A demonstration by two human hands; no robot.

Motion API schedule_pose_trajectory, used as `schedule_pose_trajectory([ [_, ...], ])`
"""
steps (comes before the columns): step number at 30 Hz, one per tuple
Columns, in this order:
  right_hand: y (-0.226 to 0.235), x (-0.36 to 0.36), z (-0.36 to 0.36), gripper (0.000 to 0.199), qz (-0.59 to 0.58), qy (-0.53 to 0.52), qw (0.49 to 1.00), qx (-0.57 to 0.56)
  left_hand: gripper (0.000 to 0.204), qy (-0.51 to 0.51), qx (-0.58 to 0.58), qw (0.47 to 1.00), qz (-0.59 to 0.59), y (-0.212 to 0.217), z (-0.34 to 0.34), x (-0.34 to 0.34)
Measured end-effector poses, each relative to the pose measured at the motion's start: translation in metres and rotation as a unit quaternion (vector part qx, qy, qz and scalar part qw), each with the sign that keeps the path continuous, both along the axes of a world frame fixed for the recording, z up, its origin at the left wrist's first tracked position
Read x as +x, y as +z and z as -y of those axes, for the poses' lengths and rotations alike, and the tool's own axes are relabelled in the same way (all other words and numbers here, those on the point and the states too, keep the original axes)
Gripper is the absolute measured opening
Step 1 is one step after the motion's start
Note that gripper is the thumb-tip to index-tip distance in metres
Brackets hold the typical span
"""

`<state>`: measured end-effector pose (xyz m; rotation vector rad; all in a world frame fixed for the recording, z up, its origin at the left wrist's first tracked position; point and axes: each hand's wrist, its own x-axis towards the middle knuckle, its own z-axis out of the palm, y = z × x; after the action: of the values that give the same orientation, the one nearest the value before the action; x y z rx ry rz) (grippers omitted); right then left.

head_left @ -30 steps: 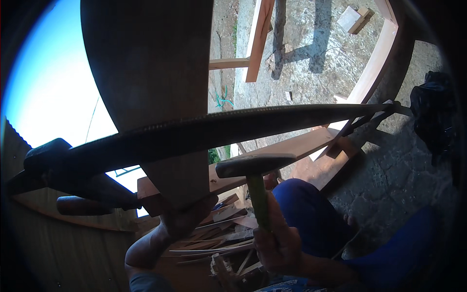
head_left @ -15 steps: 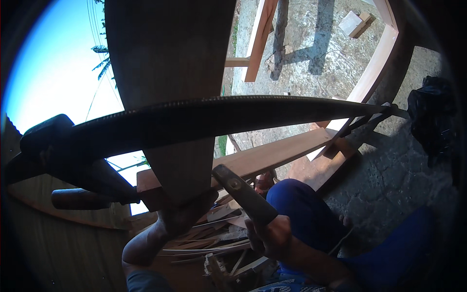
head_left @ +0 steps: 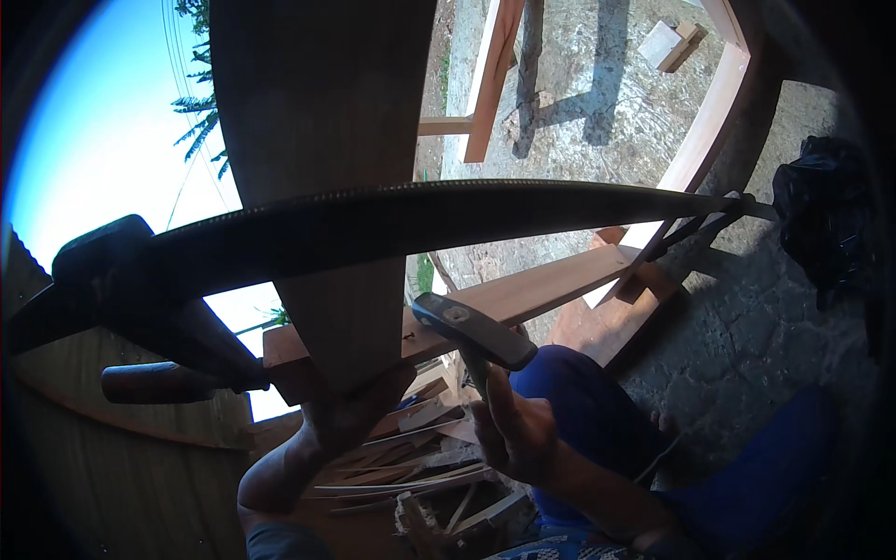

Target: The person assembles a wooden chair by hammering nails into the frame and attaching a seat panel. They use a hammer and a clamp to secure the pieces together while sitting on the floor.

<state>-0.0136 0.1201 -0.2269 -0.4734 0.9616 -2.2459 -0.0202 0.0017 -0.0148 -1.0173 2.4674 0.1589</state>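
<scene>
My right hand [head_left: 521,427] is closed around the handle of a hammer [head_left: 478,329], whose dark metal head is raised over a pale wooden beam [head_left: 532,289]. Just left of the head, a small nail [head_left: 408,336] stands up from the beam. Beside it, the tapered end of a wide dark board [head_left: 336,317] crosses the beam. My left hand [head_left: 350,411] wraps that joint from below, with its fingers partly hidden. A long dark bar clamp [head_left: 420,222] lies along the beam, its round handle [head_left: 154,383] at the left.
Wood offcuts [head_left: 420,462] are heaped below the beam. A pale wooden frame [head_left: 700,149] reaches back at the right, near a black plastic bag [head_left: 826,215]. My blue-clad knee [head_left: 579,397] is close to the hammer. A small block [head_left: 667,45] lies on the concrete floor.
The hammer head has tilted from steep to flatter and shifted slightly right and up, leaving the nail visible. My left hand keeps its hold, and the whole view has shifted a little.
</scene>
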Motion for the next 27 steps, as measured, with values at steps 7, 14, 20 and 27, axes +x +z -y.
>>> schedule_pose_trajectory([
  [7,-0.004,0.004,0.005,0.063,-0.017,-0.046,0.997,-0.053,0.031,-0.048,-0.003,0.999,0.005,0.001,0.002,0.008],
  [14,-0.003,-0.008,0.01,0.073,-0.022,-0.056,0.998,-0.036,0.036,0.046,0.018,0.998,-0.042,0.0,0.002,0.006],
  [20,0.003,-0.021,-0.008,0.066,0.097,0.012,0.995,-0.032,0.037,0.056,0.014,0.998,-0.036,-0.001,-0.003,-0.004],
  [27,0.003,-0.061,-0.034,0.066,0.502,0.263,0.802,-0.189,0.036,0.135,0.027,0.987,-0.08,-0.003,-0.004,-0.006],
])
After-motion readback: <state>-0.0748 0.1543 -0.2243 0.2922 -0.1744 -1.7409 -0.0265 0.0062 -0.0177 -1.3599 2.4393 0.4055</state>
